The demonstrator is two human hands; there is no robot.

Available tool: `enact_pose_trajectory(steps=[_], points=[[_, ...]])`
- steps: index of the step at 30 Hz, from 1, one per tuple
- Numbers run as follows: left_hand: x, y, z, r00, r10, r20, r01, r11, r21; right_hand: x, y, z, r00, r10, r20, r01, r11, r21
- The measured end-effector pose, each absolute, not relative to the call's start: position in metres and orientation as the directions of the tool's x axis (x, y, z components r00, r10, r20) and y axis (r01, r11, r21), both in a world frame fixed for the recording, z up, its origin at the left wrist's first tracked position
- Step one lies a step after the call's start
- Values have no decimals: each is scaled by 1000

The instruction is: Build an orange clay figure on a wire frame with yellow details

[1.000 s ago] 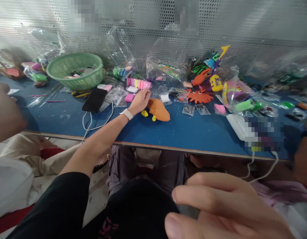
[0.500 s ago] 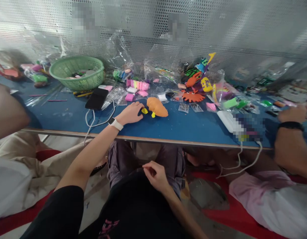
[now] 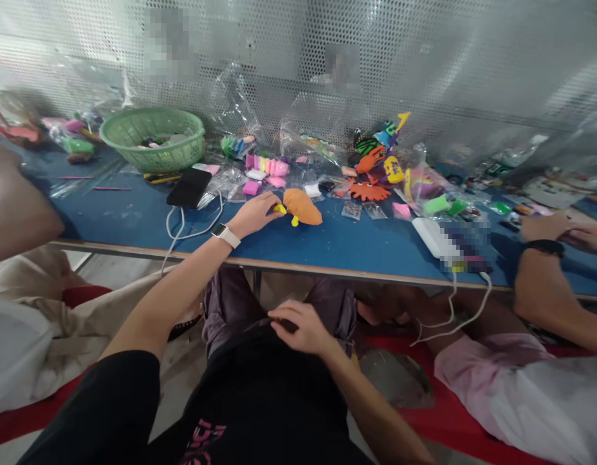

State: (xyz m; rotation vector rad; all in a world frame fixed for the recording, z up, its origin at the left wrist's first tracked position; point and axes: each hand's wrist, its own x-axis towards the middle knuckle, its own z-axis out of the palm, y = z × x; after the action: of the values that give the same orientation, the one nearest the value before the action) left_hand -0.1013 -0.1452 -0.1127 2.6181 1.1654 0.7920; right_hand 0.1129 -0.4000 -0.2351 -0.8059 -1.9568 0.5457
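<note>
On the blue table, my left hand [image 3: 257, 214] has its fingertips closed on a small yellow clay piece [image 3: 279, 209]. Right beside it lies a rounded, ridged orange clay figure [image 3: 303, 206], with another yellow clay knob [image 3: 295, 221] at its near side. Down over my lap, my right hand [image 3: 303, 328] is loosely curved, a gap showing between thumb and fingers and nothing visible in it. Behind the orange figure are a white packet [image 3: 312, 190] and a magenta clay packet [image 3: 252, 187].
A green basket [image 3: 153, 139] and a black phone [image 3: 189, 188] with a white cable are at left. An orange crab figure [image 3: 369, 190] lies right of centre. A white power bank [image 3: 431, 237] sits near the front edge. Co-workers' arms rest on both sides.
My left fingertips have come onto the yellow piece, which looks slightly lifted or tilted. My right hand's fingers have straightened somewhat. The right co-worker's second hand has come into view.
</note>
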Motion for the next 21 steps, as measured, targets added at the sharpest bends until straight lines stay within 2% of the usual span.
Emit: enact_pose_trajectory(steps=[1,3,5,8,11,15,21], points=[[-101,-145,-110,541,717,440,603,-695,392,122,-383,-207,-462,541,703,338,840,-424],[-98,-144,-100,521,681,515,523,-731,438,142,-333,-147,-462,316,829,427,898,-104],[-91,-138,-83,513,641,571,444,-767,463,160,-267,-92,-432,282,857,563,826,12],[-76,-119,-59,473,642,604,380,-767,518,176,-168,-45,-575,425,699,610,792,20],[-65,-97,-52,399,694,600,380,-720,580,178,-107,-47,-620,428,657,582,813,20],[-59,-87,-73,389,758,524,412,-652,636,180,-88,-85,-597,464,654,633,774,29],[-56,-101,-93,403,731,551,453,-682,574,187,-98,-96,-647,398,651,584,808,85]])
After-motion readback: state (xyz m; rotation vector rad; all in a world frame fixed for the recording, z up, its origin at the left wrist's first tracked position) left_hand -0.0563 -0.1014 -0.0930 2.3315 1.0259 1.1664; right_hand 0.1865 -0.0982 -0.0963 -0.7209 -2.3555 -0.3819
